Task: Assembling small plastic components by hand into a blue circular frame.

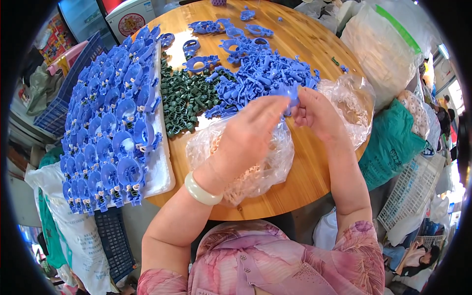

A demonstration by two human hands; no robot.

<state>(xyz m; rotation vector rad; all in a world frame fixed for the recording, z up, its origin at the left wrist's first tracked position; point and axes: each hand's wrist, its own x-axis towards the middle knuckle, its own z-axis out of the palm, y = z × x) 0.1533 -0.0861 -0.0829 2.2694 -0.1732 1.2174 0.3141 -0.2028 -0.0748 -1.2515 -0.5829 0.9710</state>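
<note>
A small blue plastic part (290, 93) sits between my hands, above a heap of loose blue plastic parts (265, 73). My right hand (317, 113) pinches it with thumb and fingers, the other fingers curled in. Reaching in from the other side, my left hand (250, 130) has its fingertips at the same part; they are smeared by motion and their grip is hidden. Beneath my left hand lies a clear plastic bag of small peach-coloured pieces (250, 174). Left of the blue heap is a pile of dark green plastic pieces (187, 101).
A white foam board (164, 167) at the left carries rows of blue toy assemblies (113, 123). Blue ring-shaped parts (199, 63) lie farther back on the round wooden table (309, 182). Another clear bag (351, 105) of pale pieces is by the right edge, near large sacks (381, 42).
</note>
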